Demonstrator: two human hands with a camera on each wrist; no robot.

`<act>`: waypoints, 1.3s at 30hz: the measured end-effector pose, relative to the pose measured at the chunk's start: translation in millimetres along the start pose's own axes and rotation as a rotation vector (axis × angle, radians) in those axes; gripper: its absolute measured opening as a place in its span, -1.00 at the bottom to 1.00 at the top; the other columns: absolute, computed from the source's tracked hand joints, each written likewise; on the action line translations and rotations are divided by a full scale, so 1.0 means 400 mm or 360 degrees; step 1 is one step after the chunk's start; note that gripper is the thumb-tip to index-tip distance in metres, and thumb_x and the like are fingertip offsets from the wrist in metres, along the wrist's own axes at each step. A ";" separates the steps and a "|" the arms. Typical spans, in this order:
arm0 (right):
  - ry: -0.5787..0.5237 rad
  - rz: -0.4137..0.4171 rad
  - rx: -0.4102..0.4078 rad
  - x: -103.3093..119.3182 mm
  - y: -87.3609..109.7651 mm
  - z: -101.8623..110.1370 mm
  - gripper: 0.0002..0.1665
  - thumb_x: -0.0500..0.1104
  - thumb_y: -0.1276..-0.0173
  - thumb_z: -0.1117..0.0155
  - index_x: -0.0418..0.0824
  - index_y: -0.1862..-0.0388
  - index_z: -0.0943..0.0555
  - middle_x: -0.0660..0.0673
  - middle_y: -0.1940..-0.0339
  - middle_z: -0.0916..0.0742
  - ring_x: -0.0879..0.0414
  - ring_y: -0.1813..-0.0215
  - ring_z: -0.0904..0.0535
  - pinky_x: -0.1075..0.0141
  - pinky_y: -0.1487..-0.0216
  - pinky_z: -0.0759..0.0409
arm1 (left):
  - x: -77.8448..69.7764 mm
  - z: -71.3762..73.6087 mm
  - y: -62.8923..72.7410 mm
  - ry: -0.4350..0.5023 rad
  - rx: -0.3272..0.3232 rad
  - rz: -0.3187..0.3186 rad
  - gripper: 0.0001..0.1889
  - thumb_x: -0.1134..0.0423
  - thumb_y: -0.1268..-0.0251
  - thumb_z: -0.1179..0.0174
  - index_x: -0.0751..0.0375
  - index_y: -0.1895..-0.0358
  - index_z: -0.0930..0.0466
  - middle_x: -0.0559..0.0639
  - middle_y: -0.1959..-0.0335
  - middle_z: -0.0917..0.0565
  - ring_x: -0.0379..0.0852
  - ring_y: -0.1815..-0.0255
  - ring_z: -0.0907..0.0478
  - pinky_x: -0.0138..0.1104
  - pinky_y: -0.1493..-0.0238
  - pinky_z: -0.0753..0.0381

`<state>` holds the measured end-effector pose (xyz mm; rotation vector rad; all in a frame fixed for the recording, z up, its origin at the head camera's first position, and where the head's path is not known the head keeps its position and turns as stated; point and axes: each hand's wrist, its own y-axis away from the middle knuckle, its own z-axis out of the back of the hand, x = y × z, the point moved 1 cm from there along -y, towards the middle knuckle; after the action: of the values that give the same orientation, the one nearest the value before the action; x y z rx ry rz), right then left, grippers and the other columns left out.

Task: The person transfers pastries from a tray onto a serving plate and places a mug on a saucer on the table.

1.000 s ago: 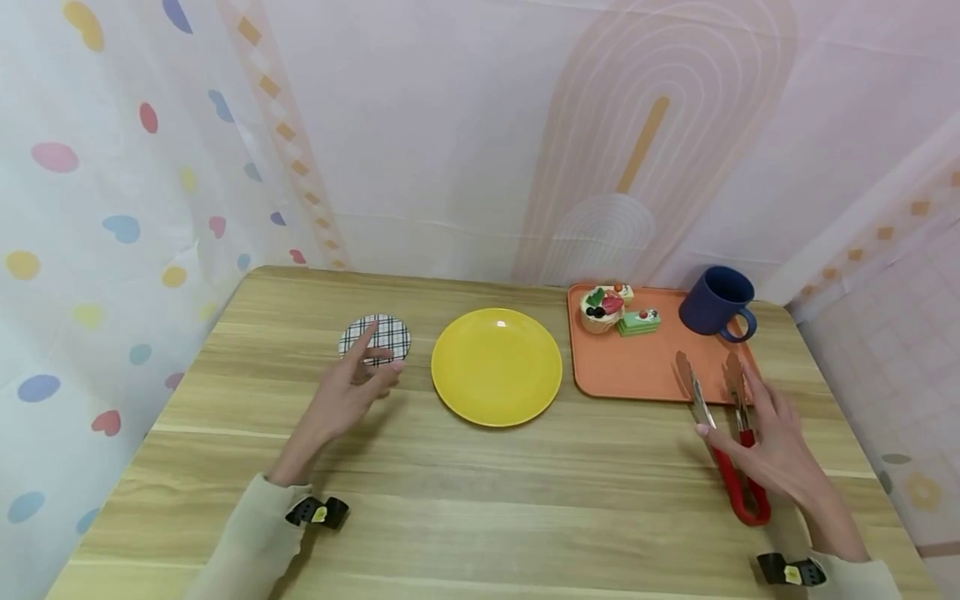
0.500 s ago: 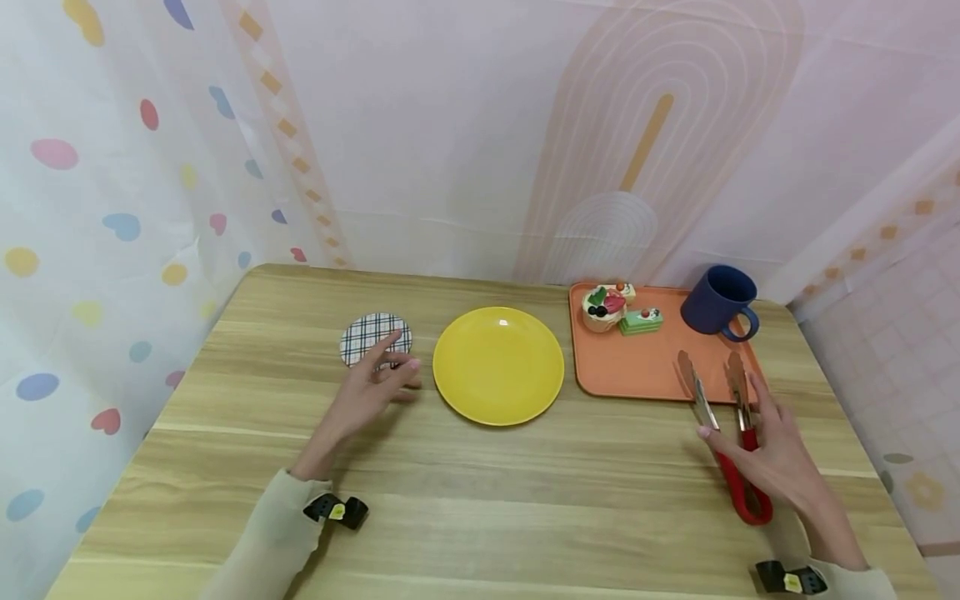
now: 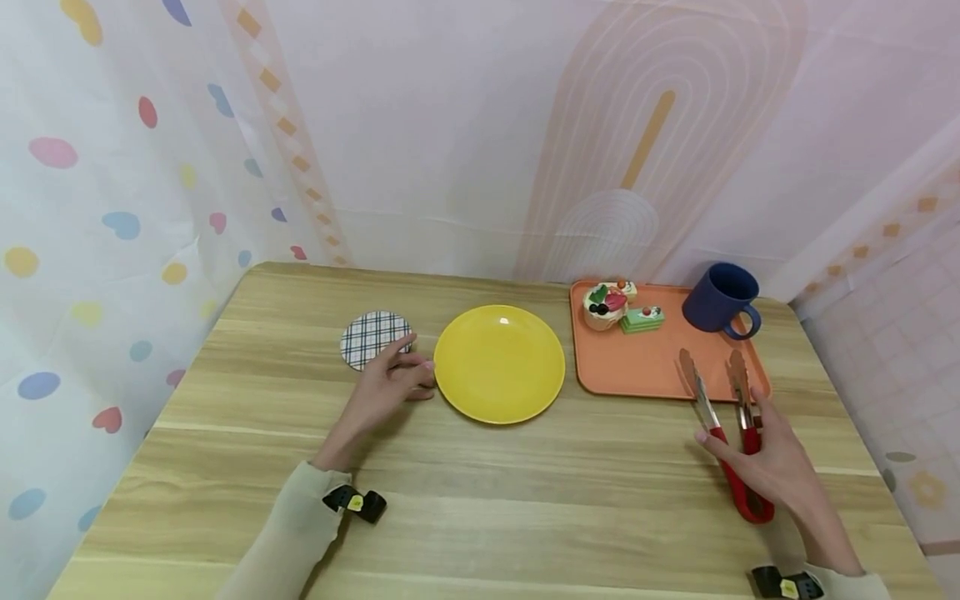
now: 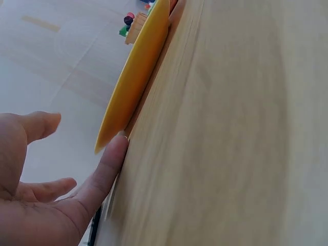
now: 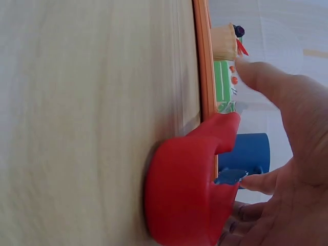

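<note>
My left hand (image 3: 390,383) is at the left rim of the yellow plate (image 3: 499,364), its fingers spread. In the left wrist view one fingertip (image 4: 119,144) lies low on the table by the underside of the plate's edge, while the thumb stands apart from it. My right hand (image 3: 765,458) is spread over a pair of tongs (image 3: 750,487) with red handles and metal arms. Its thumb is on the left side of the tongs and its fingers on the right, not closed round them. The tongs' tips lie over an orange tray (image 3: 630,367).
On the tray are a fruit-topped cupcake (image 3: 603,307), a green cake slice (image 3: 642,320) and another small slice partly hidden behind the cupcake. A blue mug (image 3: 720,297) is at the tray's back right corner. A checked round coaster (image 3: 367,337) lies left of the plate.
My left hand has moved right, from over the coaster to the plate's left rim. My right hand has barely moved and stays over the tongs.
</note>
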<state>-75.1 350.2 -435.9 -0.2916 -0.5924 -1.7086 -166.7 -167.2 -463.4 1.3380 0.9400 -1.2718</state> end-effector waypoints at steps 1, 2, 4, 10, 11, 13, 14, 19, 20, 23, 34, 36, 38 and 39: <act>0.0005 -0.0015 0.0007 0.000 -0.001 0.000 0.45 0.40 -0.33 -0.31 -0.41 -0.67 0.29 -0.72 -0.48 -0.17 -0.59 -0.34 -0.28 -0.47 -0.14 -0.53 | 0.000 -0.002 -0.003 0.0007 0.0000 0.0010 -0.21 0.26 -0.50 -0.24 0.26 -0.64 -0.01 0.39 -0.28 -0.51 -0.08 0.10 -0.76 -0.19 0.02 -0.86; 0.0011 -0.0031 0.0007 0.000 -0.002 -0.001 0.45 0.41 -0.33 -0.32 -0.41 -0.67 0.28 -0.71 -0.47 -0.19 -0.59 -0.33 -0.29 -0.45 -0.12 -0.55 | -0.001 -0.005 -0.006 0.0012 -0.0001 0.0022 -0.21 0.27 -0.48 -0.25 0.26 -0.64 -0.02 0.39 -0.28 -0.51 -0.11 0.11 -0.76 -0.19 0.02 -0.86; 0.0021 -0.0064 0.0012 0.000 -0.004 -0.002 0.46 0.43 -0.31 -0.32 -0.43 -0.66 0.26 -0.72 -0.46 -0.20 -0.60 -0.33 -0.30 -0.42 -0.12 -0.57 | 0.000 -0.010 -0.011 0.0019 0.0002 0.0042 -0.22 0.30 -0.47 -0.26 0.28 -0.62 -0.05 0.38 -0.29 -0.51 -0.14 0.11 -0.75 -0.20 0.03 -0.86; 0.0046 -0.0185 0.0054 0.003 -0.007 0.000 0.50 0.48 -0.28 -0.30 -0.50 -0.63 0.23 -0.73 -0.41 -0.22 -0.58 -0.31 -0.30 -0.38 -0.11 -0.59 | 0.010 -0.021 -0.019 0.0004 0.0021 0.0059 -0.26 0.41 -0.42 -0.25 0.31 -0.59 -0.14 0.39 -0.31 -0.50 -0.16 0.07 -0.73 -0.25 0.02 -0.86; 0.0051 -0.0198 0.0056 0.004 -0.008 0.000 0.49 0.48 -0.29 -0.29 -0.52 -0.63 0.21 -0.73 -0.40 -0.23 -0.57 -0.30 -0.30 -0.37 -0.11 -0.59 | 0.012 -0.021 -0.019 -0.0006 0.0018 0.0057 -0.27 0.43 -0.41 -0.25 0.31 -0.58 -0.16 0.39 -0.30 -0.51 -0.17 0.07 -0.73 -0.27 0.03 -0.86; 0.0068 -0.0214 0.0055 0.005 -0.008 -0.001 0.47 0.48 -0.29 -0.29 -0.55 -0.61 0.17 -0.72 -0.37 -0.25 -0.57 -0.28 -0.32 -0.37 -0.10 -0.60 | 0.015 -0.022 -0.020 -0.0026 0.0017 0.0050 -0.30 0.45 -0.40 -0.26 0.31 -0.56 -0.22 0.39 -0.26 -0.54 -0.19 0.09 -0.73 -0.29 0.04 -0.85; 0.0071 -0.0217 0.0052 0.006 -0.008 -0.002 0.46 0.47 -0.30 -0.28 -0.57 -0.60 0.15 -0.72 -0.36 -0.26 -0.58 -0.28 -0.32 -0.37 -0.11 -0.59 | 0.016 -0.023 -0.021 -0.0038 0.0022 0.0044 -0.32 0.45 -0.40 -0.26 0.31 -0.54 -0.25 0.39 -0.24 -0.55 -0.20 0.11 -0.74 -0.29 0.04 -0.85; 0.0105 -0.0216 0.0020 0.006 -0.007 -0.005 0.42 0.46 -0.30 -0.29 -0.60 -0.57 0.06 -0.72 -0.32 -0.35 -0.58 -0.25 -0.39 -0.29 -0.02 -0.66 | 0.017 -0.025 -0.022 -0.0041 0.0046 0.0024 -0.41 0.47 -0.42 -0.24 0.31 -0.48 -0.36 0.37 -0.10 -0.61 -0.22 0.18 -0.73 -0.29 0.06 -0.86; 0.0117 -0.0216 0.0011 0.006 -0.007 -0.005 0.42 0.47 -0.30 -0.29 -0.60 -0.56 0.04 -0.71 -0.31 -0.37 -0.57 -0.23 -0.41 -0.25 0.02 -0.68 | 0.017 -0.026 -0.022 -0.0038 0.0050 0.0024 -0.42 0.47 -0.42 -0.24 0.32 -0.48 -0.36 0.36 -0.09 -0.62 -0.23 0.18 -0.73 -0.29 0.06 -0.86; 0.0163 -0.0217 -0.0021 0.006 -0.008 -0.003 0.39 0.48 -0.29 -0.29 -0.59 -0.54 -0.03 -0.69 -0.27 -0.44 -0.54 -0.18 -0.47 -0.12 0.15 -0.70 | 0.015 -0.027 -0.022 -0.0011 0.0046 0.0042 -0.42 0.49 -0.41 -0.24 0.33 -0.48 -0.36 0.33 -0.07 -0.63 -0.24 0.19 -0.73 -0.29 0.07 -0.86; 0.0100 -0.0188 -0.0072 0.006 -0.004 0.001 0.27 0.44 -0.31 -0.29 -0.52 -0.52 -0.13 -0.49 0.04 -0.62 -0.24 0.11 -0.56 0.34 0.43 -0.45 | 0.019 -0.028 -0.024 0.0030 0.0040 0.0062 -0.42 0.50 -0.42 -0.22 0.32 -0.47 -0.36 0.30 -0.06 -0.63 -0.23 0.19 -0.73 -0.28 0.06 -0.86; 0.0076 -0.0180 -0.0068 0.008 -0.002 0.001 0.26 0.43 -0.33 -0.27 -0.52 -0.53 -0.12 -0.55 -0.04 -0.61 -0.24 0.09 -0.58 0.34 0.43 -0.48 | 0.020 -0.028 -0.024 0.0025 0.0045 0.0055 -0.42 0.50 -0.42 -0.22 0.32 -0.47 -0.36 0.31 -0.07 -0.64 -0.23 0.19 -0.73 -0.28 0.06 -0.86; 0.0060 -0.0163 -0.0078 0.010 0.000 0.000 0.24 0.42 -0.35 -0.26 -0.52 -0.53 -0.12 -0.54 -0.05 -0.61 -0.22 0.12 -0.58 0.33 0.43 -0.48 | 0.021 -0.028 -0.023 0.0014 0.0042 0.0051 -0.42 0.49 -0.42 -0.23 0.32 -0.47 -0.36 0.32 -0.08 -0.64 -0.23 0.18 -0.73 -0.28 0.06 -0.86; 0.0055 -0.0142 -0.0093 0.011 0.001 -0.001 0.21 0.40 -0.37 -0.25 -0.52 -0.52 -0.14 -0.52 -0.02 -0.62 -0.20 0.14 -0.58 0.33 0.43 -0.47 | 0.021 -0.028 -0.023 0.0009 0.0040 0.0050 -0.42 0.49 -0.42 -0.23 0.32 -0.47 -0.36 0.32 -0.08 -0.64 -0.23 0.18 -0.73 -0.28 0.06 -0.86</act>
<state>-75.8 346.2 -434.0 -0.2804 -0.5375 -1.8158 -172.3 -155.5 -473.8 1.3713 0.9062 -1.2602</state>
